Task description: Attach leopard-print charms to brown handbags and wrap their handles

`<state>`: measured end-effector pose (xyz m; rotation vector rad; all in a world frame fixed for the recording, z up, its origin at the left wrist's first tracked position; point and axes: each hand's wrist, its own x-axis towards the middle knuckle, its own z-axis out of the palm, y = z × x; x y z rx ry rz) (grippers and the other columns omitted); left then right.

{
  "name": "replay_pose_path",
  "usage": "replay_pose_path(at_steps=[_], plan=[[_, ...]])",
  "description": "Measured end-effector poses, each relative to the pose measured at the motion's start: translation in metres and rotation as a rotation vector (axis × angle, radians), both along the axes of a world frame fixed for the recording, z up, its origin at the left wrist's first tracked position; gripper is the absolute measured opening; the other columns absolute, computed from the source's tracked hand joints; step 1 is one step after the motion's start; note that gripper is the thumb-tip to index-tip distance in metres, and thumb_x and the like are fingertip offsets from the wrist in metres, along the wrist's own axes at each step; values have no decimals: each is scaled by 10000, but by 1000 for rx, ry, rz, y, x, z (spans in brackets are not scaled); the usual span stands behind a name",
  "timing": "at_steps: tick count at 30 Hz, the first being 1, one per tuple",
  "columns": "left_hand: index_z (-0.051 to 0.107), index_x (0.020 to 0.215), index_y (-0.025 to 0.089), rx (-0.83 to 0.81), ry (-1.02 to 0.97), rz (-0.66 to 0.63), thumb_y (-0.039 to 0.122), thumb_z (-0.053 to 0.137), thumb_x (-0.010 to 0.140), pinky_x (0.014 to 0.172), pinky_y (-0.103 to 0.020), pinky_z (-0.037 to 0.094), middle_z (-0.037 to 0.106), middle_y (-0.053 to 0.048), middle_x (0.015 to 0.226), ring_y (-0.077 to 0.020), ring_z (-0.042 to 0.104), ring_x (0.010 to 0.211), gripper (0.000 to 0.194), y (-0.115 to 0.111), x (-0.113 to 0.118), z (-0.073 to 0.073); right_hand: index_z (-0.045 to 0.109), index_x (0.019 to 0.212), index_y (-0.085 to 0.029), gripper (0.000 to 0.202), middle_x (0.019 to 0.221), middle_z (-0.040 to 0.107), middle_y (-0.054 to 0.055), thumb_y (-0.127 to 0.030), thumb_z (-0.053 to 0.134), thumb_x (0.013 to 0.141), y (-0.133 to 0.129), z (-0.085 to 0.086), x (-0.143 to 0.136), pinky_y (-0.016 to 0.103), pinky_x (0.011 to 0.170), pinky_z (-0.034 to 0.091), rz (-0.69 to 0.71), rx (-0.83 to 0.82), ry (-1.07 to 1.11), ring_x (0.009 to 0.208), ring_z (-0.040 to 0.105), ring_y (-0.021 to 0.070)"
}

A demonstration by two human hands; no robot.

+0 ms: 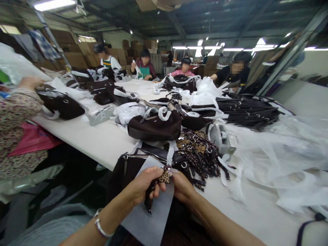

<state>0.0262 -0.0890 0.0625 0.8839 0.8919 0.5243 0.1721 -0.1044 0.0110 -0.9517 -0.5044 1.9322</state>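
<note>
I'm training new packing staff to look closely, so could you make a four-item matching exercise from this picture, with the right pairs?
Things:
1. Charm
2. Bracelet
3. Straps
4. Thin sheet

Descriptions:
A. Dark, piled toward the right of the table
B. Pale, below the left hand
C. Leopard-print, held in the left hand's fingers
D. Silver-coloured, around the left forearm

Right pairs:
1-C
2-D
3-A
4-B
</note>
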Motion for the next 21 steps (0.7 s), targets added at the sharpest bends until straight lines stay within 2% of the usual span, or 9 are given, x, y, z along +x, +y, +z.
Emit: replay_pose_path(at_steps=[4, 8, 10, 13, 15, 17, 19, 21], plan=[[450, 873, 184, 98, 179, -25, 502, 526, 866, 286, -114, 286, 661, -5, 631, -66, 513, 351, 327, -7, -2, -9, 676, 770, -117, 147, 672, 708, 68, -261, 648, 755, 2, 6, 9, 299, 631, 484, 15, -164, 150, 580, 625, 180], [440, 932, 197, 240, 422, -146, 472, 445, 901, 310, -157, 341, 646, 11, 637, -114, 563, 372, 276, -14, -5, -27, 683, 830, -121, 195, 750, 732, 70, -309, 698, 780, -6, 11, 10, 310, 694, 512, -33, -172, 251, 669, 660, 187], [457, 940, 201, 355, 548, -198, 446, 398, 928, 358, -185, 380, 633, 18, 630, -133, 584, 405, 252, -19, -7, -30, 683, 815, -126, 223, 741, 733, 56, -305, 782, 726, -9, 10, 7, 298, 673, 514, -93, -151, 204, 658, 659, 178], [534, 843, 204, 666, 855, -228, 455, 424, 939, 556, -254, 472, 647, -9, 694, -170, 649, 597, 291, -25, -15, -23, 683, 775, -122, 302, 707, 730, 42, -246, 886, 590, -9, 7, 2, 291, 640, 521, -174, -142, 126, 622, 652, 171], [577, 821, 203, 900, 1071, -160, 485, 505, 909, 737, -314, 484, 663, -38, 819, -214, 656, 803, 304, -23, -24, -17, 690, 773, -115, 340, 707, 734, 46, -234, 910, 542, -7, 5, -1, 306, 659, 537, -209, -156, 110, 629, 659, 178], [604, 961, 192, 1024, 1185, -25, 498, 577, 867, 872, -368, 455, 658, -76, 995, -258, 613, 978, 321, -15, -33, -12, 700, 789, -108, 355, 729, 745, 58, -233, 913, 534, -6, 4, -2, 324, 692, 550, -224, -165, 103, 648, 670, 187], [587, 1109, 170, 1025, 1176, 60, 491, 620, 834, 933, -390, 426, 637, -106, 1108, -282, 571, 1072, 424, -3, -41, -10, 707, 802, -106, 356, 751, 754, 71, -228, 910, 535, -5, 3, -3, 338, 716, 556, -220, -168, 98, 666, 681, 198], [608, 1112, 177, 937, 1091, 41, 473, 632, 819, 908, -367, 431, 655, -92, 1087, -281, 580, 1054, 417, 9, -45, -9, 711, 813, -110, 351, 775, 760, 83, -226, 903, 543, -5, 1, -2, 353, 736, 557, -193, -159, 86, 688, 691, 211]])
